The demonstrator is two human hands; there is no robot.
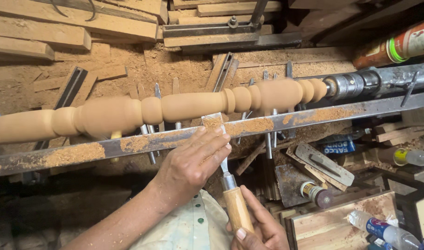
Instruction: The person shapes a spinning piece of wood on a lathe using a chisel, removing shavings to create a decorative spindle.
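A long turned wooden spindle point(189, 106) with beads and coves spins, blurred, across the view on a lathe. A chisel point(221, 153) with a flat steel blade and a wooden handle point(237, 210) rests on the metal tool rest bar point(142, 143), its sawdust-covered tip against the spindle's underside. My left hand point(193, 162) presses down on the blade at the bar. My right hand point(258, 227) grips the wooden handle at the bottom.
The steel tailstock point(360, 83) holds the spindle's right end. Several spare chisels point(272, 139) hang behind the bar. Planks point(73, 23) lie at the top; plastic bottles point(388, 234), a can point(392, 48) and wooden boxes point(332, 222) sit at the right. Sawdust covers everything.
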